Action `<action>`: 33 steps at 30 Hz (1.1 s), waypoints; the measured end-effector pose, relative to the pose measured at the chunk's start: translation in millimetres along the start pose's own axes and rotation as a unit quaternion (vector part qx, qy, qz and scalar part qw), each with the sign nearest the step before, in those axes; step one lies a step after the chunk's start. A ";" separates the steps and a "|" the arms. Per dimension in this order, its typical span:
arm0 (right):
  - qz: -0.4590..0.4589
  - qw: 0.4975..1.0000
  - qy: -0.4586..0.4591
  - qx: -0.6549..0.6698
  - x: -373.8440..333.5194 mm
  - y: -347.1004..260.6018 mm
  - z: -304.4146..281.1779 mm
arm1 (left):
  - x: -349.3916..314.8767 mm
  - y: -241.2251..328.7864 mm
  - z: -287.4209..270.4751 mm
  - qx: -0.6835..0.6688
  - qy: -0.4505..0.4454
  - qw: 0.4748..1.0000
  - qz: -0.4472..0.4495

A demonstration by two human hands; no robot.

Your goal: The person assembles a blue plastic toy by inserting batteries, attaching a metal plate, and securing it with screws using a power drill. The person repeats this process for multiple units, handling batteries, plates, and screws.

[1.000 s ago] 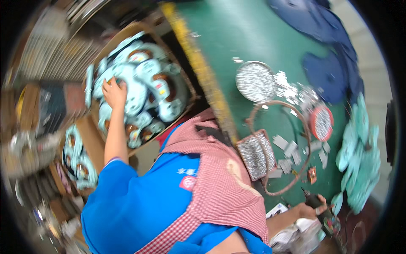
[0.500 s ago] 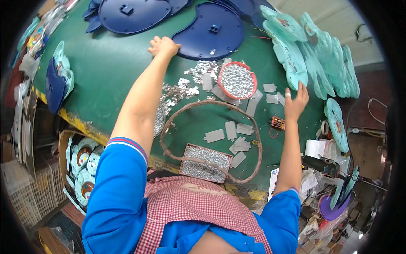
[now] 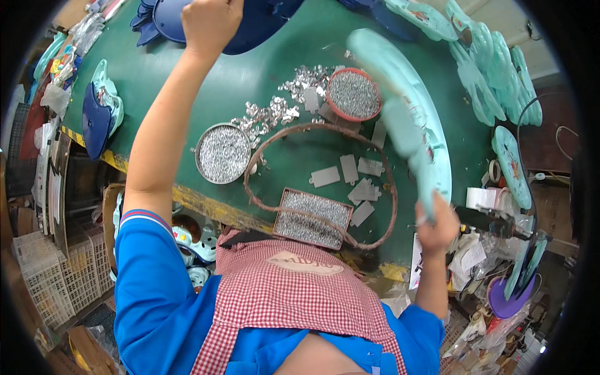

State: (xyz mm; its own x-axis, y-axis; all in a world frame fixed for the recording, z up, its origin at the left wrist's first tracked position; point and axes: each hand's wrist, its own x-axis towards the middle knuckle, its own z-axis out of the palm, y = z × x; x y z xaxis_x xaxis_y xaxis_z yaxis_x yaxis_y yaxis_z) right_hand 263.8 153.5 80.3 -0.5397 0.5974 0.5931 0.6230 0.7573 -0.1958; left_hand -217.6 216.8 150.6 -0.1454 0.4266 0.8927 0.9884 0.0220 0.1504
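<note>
My right hand [image 3: 437, 225] grips the near end of a long mint-green plastic panel [image 3: 431, 119], which is tilted up over the right side of the table and blurred by motion. At the far left, my left hand [image 3: 212, 28] is closed at the edge of a dark blue plastic panel [image 3: 265, 28]; its fingertips are partly cut off by the picture's top. Between my arms lie a red-rimmed bowl [image 3: 355, 94] of small silvery parts, a round metal tin [image 3: 223, 154] and a rectangular tray [image 3: 312, 219] of similar parts. A brown cord-like hoop [image 3: 247, 181] passes across the tray.
Flat grey metal plates [image 3: 325, 177] and loose silvery pieces [image 3: 269, 115] lie on the green table [image 3: 169, 169]. More mint-green panels [image 3: 494, 69] are stacked at the far right. A power driver [image 3: 487, 222] sits by the right edge, and a box of mint-green parts [image 3: 194, 240] stands below the left edge.
My right hand has taken hold of a mint-green panel and drawn it nearer. My left hand and the dark blue panel have shifted left and farther away. The view has shifted slightly.
</note>
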 end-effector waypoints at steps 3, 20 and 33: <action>-0.131 0.974 -0.114 0.147 -53.4 -44.2 -20.6 | -0.7 9.8 -18.8 -0.114 0.069 0.988 -0.076; -0.217 0.930 -0.112 0.274 2.5 -109.0 103.8 | -75.4 72.5 -177.1 -0.217 0.039 0.952 -0.211; 0.348 0.674 -0.042 0.650 63.0 -127.2 70.3 | -90.7 145.5 -139.6 -0.560 -0.510 0.423 -0.498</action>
State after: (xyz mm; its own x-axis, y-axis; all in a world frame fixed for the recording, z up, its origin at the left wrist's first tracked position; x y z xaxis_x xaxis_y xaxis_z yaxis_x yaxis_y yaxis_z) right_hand 110.8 113.3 87.7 -0.4376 0.8986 -0.0316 -0.2507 -0.1557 -0.9555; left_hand -66.8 55.0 150.8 0.1934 0.8910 -0.4107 -0.2633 0.4504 0.8531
